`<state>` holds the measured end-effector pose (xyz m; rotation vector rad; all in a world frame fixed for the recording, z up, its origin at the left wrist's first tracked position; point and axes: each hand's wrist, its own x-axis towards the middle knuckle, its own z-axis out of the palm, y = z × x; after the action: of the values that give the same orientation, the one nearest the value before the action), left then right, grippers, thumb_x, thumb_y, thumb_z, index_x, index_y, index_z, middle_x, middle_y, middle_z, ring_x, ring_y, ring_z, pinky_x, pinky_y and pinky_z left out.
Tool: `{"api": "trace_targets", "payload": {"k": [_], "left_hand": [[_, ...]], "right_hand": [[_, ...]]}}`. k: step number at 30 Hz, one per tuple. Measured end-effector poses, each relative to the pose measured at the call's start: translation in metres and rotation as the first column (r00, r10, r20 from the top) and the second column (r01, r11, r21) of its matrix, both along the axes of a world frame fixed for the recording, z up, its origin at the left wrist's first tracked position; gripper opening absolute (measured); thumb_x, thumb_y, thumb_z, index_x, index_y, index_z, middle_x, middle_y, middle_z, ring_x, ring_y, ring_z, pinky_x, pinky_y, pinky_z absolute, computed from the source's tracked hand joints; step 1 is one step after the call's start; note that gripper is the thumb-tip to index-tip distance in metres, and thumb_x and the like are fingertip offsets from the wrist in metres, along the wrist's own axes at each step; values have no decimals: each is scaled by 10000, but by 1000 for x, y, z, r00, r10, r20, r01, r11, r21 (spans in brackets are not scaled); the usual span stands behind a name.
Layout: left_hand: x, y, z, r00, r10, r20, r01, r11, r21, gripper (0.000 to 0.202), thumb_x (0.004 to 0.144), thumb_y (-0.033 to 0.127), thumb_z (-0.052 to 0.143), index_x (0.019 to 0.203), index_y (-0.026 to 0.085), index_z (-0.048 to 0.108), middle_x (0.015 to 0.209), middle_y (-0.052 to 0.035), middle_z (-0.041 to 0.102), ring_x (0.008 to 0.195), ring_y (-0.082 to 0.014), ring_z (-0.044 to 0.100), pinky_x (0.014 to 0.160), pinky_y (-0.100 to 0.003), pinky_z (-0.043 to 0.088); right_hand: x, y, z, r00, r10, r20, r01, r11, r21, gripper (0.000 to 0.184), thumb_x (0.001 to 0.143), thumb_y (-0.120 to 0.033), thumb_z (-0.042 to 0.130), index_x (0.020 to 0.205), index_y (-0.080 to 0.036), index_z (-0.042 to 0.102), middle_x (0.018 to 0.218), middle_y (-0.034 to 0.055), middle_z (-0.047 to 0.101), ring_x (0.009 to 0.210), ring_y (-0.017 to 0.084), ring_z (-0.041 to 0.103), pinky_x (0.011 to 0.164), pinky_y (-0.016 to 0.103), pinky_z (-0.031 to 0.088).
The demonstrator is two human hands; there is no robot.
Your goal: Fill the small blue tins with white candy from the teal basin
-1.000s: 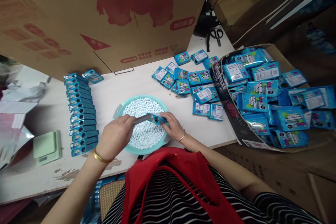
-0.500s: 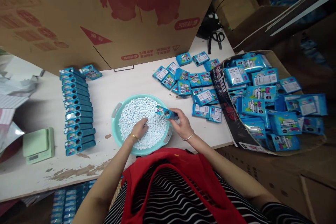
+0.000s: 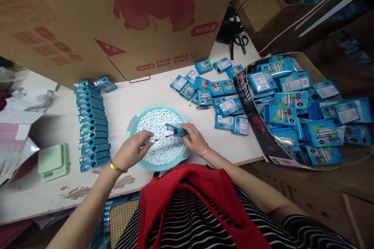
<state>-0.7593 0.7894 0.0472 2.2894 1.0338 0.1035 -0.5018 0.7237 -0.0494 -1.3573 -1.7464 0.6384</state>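
Observation:
My right hand (image 3: 195,140) grips one end of a small blue candy box (image 3: 174,129), holding it over the right side of a turquoise basin (image 3: 133,127). A dark round opening shows on the box's narrow face. White pellet-like candies (image 3: 160,155) fill the basin, with a furrow across their middle. My left hand (image 3: 134,149), with a gold bracelet at the wrist, hovers at the basin's left side. Its thumb and fingers are apart, and I see nothing clearly held between them. Left of the basin, several similar blue boxes (image 3: 94,128) stand in a tight row.
One box (image 3: 105,84) lies beside the row's far end. Loose blue boxes (image 3: 216,88) lie right of the basin, near a carton (image 3: 248,113) heaped with more. A green scale (image 3: 53,161) sits at left, scissors (image 3: 242,41) at the back. A large cardboard box (image 3: 163,42) walls the far side.
My left hand has come up out of the candies and moved left, its fingers parting. The box in my right hand has shifted slightly left and down. The view has shifted a little.

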Motion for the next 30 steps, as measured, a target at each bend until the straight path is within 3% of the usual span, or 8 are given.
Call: {"api": "trace_targets", "payload": {"k": [9, 14, 17, 21, 24, 26, 28, 30], "left_hand": [[48, -12, 52, 889, -100, -447, 203, 961, 189, 289, 875, 98, 367, 1067, 169, 572, 869, -105, 639, 830, -259, 593, 709, -387, 497], [41, -11, 64, 921, -109, -375, 187, 966, 177, 249, 885, 121, 378, 982, 196, 594, 828, -86, 619, 796, -247, 580, 711, -390, 496], [25, -4, 53, 966, -99, -238, 135, 981, 137, 203, 892, 253, 467, 1062, 212, 572, 939, -81, 619, 876, -236, 596, 763, -377, 512], [18, 4, 20, 991, -107, -84, 113, 991, 68, 541, 806, 435, 623, 1275, 229, 448, 1233, -121, 541, 1061, -252, 587, 862, -373, 521], [20, 16, -5, 976, -180, -127, 183, 983, 18, 355, 849, 375, 570, 1162, 218, 510, 1079, -99, 606, 980, -245, 614, 797, -367, 532], [16, 34, -12, 973, -186, -133, 188, 982, 0, 221, 889, 329, 501, 1077, 216, 531, 980, -68, 625, 901, -222, 625, 752, -343, 530], [3, 62, -14, 989, -113, -92, 116, 993, 25, 206, 896, 338, 480, 1063, 225, 520, 959, -47, 626, 874, -208, 625, 749, -328, 526], [-22, 102, -15, 998, 10, -58, -5, 997, 81, 201, 897, 370, 462, 1044, 240, 506, 915, -26, 616, 808, -189, 619, 718, -311, 523]], "right_hand": [[-8, -4, -6, 997, 80, 13, -80, 996, 28, 433, 822, -102, 476, 1238, -224, 482, 1155, 102, 605, 1141, 246, 542, 1051, 549, 406], [-6, -4, -11, 996, 90, -24, -90, 996, 24, 415, 833, -102, 478, 1231, -222, 486, 1140, 99, 614, 1139, 240, 549, 1058, 552, 400], [-8, -6, -14, 991, 118, -62, -118, 993, 6, 450, 826, -102, 487, 1256, -233, 475, 1153, 90, 618, 1139, 228, 563, 1082, 543, 384], [-22, -9, -19, 985, 157, -76, -157, 988, -2, 517, 823, -131, 521, 1323, -219, 428, 1192, 112, 614, 1173, 242, 566, 1047, 507, 443], [-35, -1, -18, 977, 185, -108, -187, 982, -5, 492, 857, -151, 512, 1331, -243, 417, 1186, 100, 621, 1169, 234, 576, 1033, 488, 464], [-37, 16, -15, 977, 189, -103, -191, 981, -15, 488, 880, -211, 531, 1347, -257, 396, 1216, 100, 604, 1172, 234, 570, 1038, 491, 456], [-26, 43, -13, 996, 88, -33, -89, 996, -29, 548, 874, -316, 574, 1376, -243, 368, 1282, 129, 550, 1222, 265, 519, 1032, 510, 447], [-3, 79, -16, 986, -145, 81, 147, 989, -28, 610, 858, -414, 583, 1387, -202, 364, 1331, 172, 483, 1273, 309, 450, 1029, 545, 421]]}}
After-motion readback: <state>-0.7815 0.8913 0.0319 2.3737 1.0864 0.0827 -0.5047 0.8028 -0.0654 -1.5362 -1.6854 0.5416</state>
